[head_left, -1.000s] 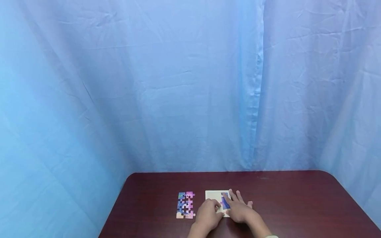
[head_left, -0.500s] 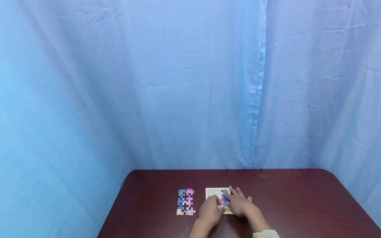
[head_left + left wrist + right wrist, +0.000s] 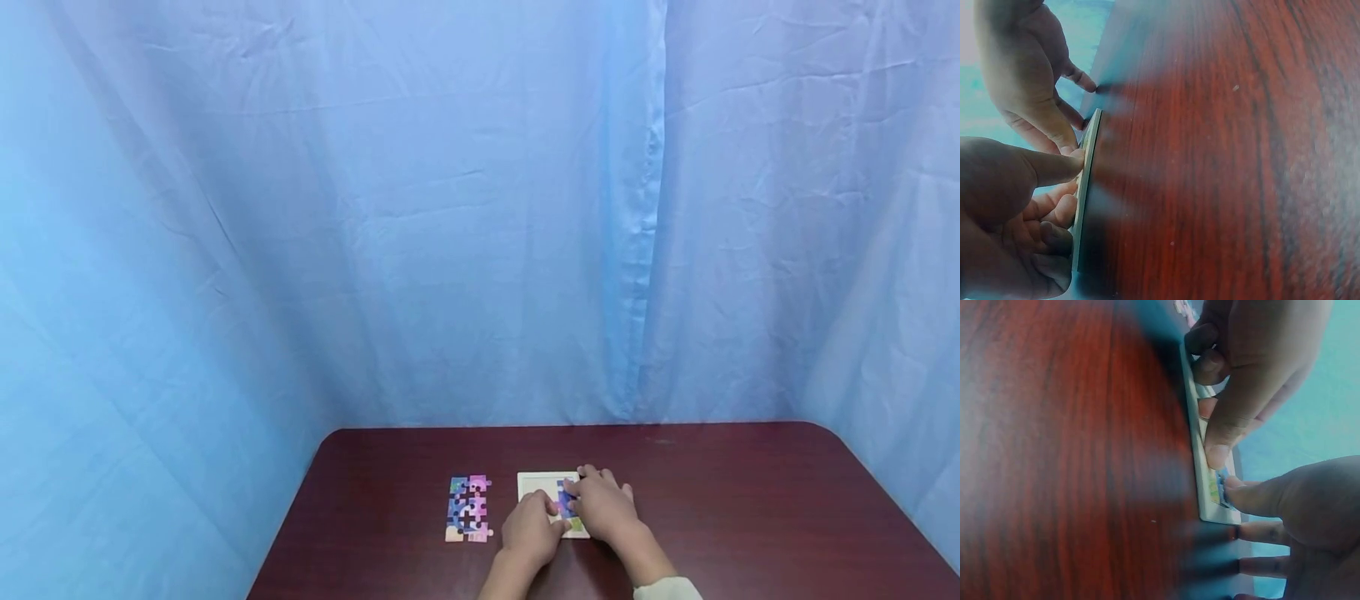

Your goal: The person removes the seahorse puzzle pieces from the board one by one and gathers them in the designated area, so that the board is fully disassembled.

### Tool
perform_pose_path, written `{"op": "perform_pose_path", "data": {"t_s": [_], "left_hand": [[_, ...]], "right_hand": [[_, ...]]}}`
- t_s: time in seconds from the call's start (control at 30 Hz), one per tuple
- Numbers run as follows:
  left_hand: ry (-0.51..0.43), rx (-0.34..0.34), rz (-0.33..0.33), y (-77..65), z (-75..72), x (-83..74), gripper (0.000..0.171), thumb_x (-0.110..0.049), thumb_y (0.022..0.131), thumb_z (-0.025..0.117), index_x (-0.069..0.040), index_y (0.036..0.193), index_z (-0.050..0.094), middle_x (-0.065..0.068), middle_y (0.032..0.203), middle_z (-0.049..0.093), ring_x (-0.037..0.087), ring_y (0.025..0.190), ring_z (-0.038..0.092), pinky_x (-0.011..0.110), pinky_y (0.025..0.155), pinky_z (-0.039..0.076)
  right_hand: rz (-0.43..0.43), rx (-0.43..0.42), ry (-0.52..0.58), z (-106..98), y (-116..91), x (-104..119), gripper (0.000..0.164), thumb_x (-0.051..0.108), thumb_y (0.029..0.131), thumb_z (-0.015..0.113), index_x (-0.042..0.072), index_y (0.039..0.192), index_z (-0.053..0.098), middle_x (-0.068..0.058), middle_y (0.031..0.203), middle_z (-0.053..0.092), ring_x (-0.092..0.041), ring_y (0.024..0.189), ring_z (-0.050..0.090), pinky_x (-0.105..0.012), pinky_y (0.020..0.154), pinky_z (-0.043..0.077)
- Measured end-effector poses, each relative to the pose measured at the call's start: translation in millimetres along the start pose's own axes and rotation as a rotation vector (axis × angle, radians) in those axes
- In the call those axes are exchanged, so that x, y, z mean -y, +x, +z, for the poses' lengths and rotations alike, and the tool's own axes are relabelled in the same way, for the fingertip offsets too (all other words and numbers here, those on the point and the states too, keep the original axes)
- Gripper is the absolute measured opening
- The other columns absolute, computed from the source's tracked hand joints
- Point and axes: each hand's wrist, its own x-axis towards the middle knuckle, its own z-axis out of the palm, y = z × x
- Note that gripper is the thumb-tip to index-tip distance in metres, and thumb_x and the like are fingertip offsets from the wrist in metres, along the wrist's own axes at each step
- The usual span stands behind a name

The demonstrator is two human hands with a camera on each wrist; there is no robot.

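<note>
A shallow pale puzzle tray [image 3: 547, 476] lies on the table between both hands. Blue and purple jigsaw pieces [image 3: 567, 499] fill part of its right side, with a yellow-green piece [image 3: 576, 525] at the lower corner. My left hand [image 3: 528, 527] presses its straight thumb on the pieces near the tray's front edge, its other fingers bent over the bare tray floor. From the right, my right hand [image 3: 606, 505] touches the blue pieces with thumb and index finger. Its remaining fingers reach past the tray's right edge to the tabletop, as the right wrist view shows.
Left of the tray, more jigsaw pieces [image 3: 478, 505] in pink, blue and cream lie flat, close together with some gaps. The dark red wooden table [image 3: 750, 517] has blue curtains [image 3: 480, 250] behind it and at both sides.
My right hand has drawn its fingers closer together and shifted slightly, showing more of the yellow-green piece. The left hand stays almost in place on the tray.
</note>
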Motion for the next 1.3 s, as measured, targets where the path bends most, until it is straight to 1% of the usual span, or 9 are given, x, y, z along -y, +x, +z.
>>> {"op": "perform_pose_path", "data": {"t_s": [0.3,0.53,0.6,0.7,0.77,0.83,0.93,1.17,1.3], "left_hand": [[0.000,0.007,-0.028,-0.7,1.0,0.2,0.032,-0.033,0.083,0.090,-0.019,0.086,0.062,-0.008,0.081,0.058,0.010,0.071,0.057,0.031,0.065,0.045],[0.013,0.019,-0.038,-0.5,3.5,-3.1,0.034,-0.035,0.082,0.090,-0.019,0.091,0.061,-0.007,0.084,0.063,0.011,0.074,0.062,0.032,0.065,0.046],[0.016,0.017,-0.044,0.3,4.3,-4.4,0.036,-0.034,0.081,0.091,-0.019,0.097,0.062,-0.004,0.088,0.069,0.014,0.078,0.067,0.034,0.065,0.048],[0.028,0.014,-0.048,1.5,5.3,-5.9,0.045,-0.033,0.080,0.091,-0.017,0.114,0.066,0.003,0.100,0.077,0.021,0.088,0.074,0.038,0.068,0.053],[0.035,0.019,-0.048,1.8,5.1,-7.2,0.053,-0.033,0.081,0.091,-0.017,0.125,0.067,0.006,0.109,0.078,0.024,0.097,0.076,0.041,0.073,0.056],[0.045,0.021,-0.039,1.5,5.5,-7.1,0.055,-0.033,0.081,0.091,-0.017,0.129,0.069,0.007,0.113,0.078,0.026,0.101,0.076,0.043,0.077,0.057],[0.032,0.013,-0.032,1.0,6.0,-7.4,0.047,-0.030,0.082,0.089,-0.017,0.125,0.074,0.006,0.114,0.079,0.027,0.102,0.076,0.044,0.080,0.058],[-0.038,-0.066,-0.043,9.1,10.2,-7.6,0.024,-0.020,0.086,0.081,-0.015,0.109,0.081,0.006,0.102,0.082,0.030,0.087,0.078,0.043,0.068,0.057],[-0.014,-0.090,-0.062,13.6,10.5,-8.0,0.019,-0.019,0.085,0.081,-0.018,0.104,0.083,0.004,0.097,0.082,0.029,0.083,0.077,0.042,0.065,0.055]], "right_hand": [[0.006,-0.147,-0.022,8.8,5.9,-2.5,0.025,0.015,0.093,0.079,0.016,0.117,0.083,-0.017,0.130,0.070,-0.043,0.123,0.060,-0.070,0.094,0.048],[0.016,-0.172,-0.004,9.4,4.4,-6.8,0.025,0.017,0.089,0.082,0.015,0.114,0.083,-0.016,0.129,0.071,-0.041,0.123,0.061,-0.070,0.095,0.048],[0.020,-0.168,-0.001,9.5,4.9,-8.4,0.025,0.017,0.089,0.082,0.015,0.114,0.083,-0.017,0.131,0.071,-0.042,0.124,0.061,-0.070,0.096,0.048],[0.018,-0.170,-0.002,8.8,5.5,-10.4,0.025,0.017,0.089,0.082,0.014,0.113,0.083,-0.017,0.132,0.071,-0.042,0.125,0.062,-0.070,0.095,0.049],[0.018,-0.171,0.000,9.0,5.3,-11.3,0.025,0.017,0.089,0.082,0.014,0.114,0.083,-0.017,0.131,0.071,-0.041,0.124,0.062,-0.069,0.094,0.049],[0.014,-0.171,-0.004,9.5,4.7,-11.8,0.025,0.017,0.089,0.082,0.015,0.114,0.083,-0.017,0.130,0.071,-0.041,0.123,0.062,-0.068,0.093,0.049],[0.011,-0.158,-0.015,10.6,3.3,-12.9,0.025,0.019,0.091,0.081,0.015,0.116,0.083,-0.016,0.131,0.070,-0.041,0.123,0.062,-0.068,0.094,0.049],[-0.016,-0.140,-0.039,8.9,1.3,-15.6,0.022,0.017,0.096,0.075,0.017,0.117,0.083,-0.013,0.128,0.070,-0.038,0.118,0.063,-0.067,0.090,0.051],[-0.038,-0.036,0.011,-0.2,-0.1,-17.5,0.035,0.020,0.094,0.076,0.015,0.129,0.077,-0.017,0.139,0.066,-0.044,0.127,0.058,-0.071,0.097,0.047]]}}
